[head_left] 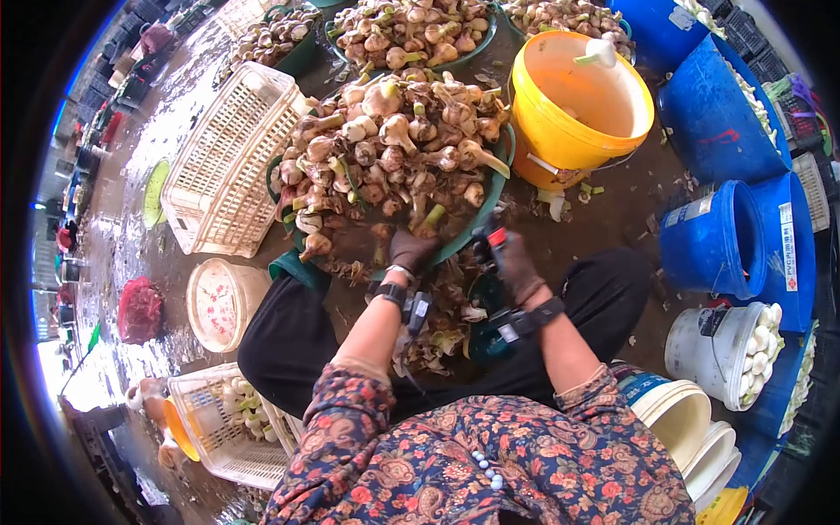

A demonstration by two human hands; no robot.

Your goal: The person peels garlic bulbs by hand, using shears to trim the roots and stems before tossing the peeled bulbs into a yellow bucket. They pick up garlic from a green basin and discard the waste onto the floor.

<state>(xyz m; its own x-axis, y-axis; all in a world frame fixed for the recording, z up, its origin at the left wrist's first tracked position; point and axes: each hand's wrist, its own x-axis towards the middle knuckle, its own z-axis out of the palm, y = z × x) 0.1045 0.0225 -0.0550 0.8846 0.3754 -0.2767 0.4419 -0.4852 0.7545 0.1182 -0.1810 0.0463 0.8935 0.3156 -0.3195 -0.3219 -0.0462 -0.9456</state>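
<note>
My left hand (413,251), in a dark glove, reaches over the near edge of a green tub (475,229) heaped with garlic bulbs (398,131). Its fingertips are at a bulb with a cut green stem (429,222) and are partly hidden there, so I cannot tell whether they grip it. My gloved right hand (520,269) is closed around a black hand tool with a red part (496,238), just right of the tub's rim. Above the far rim of a yellow bucket (560,144) shows a pale trimmed garlic bulb (600,52).
Leaf trimmings (437,337) lie between my legs. White plastic crates (232,162) and a whitish bucket (229,304) stand left. At right are blue tubs (717,105), a blue bucket (710,241) and a white bucket of trimmed garlic (713,354). More garlic-filled tubs (411,35) stand ahead.
</note>
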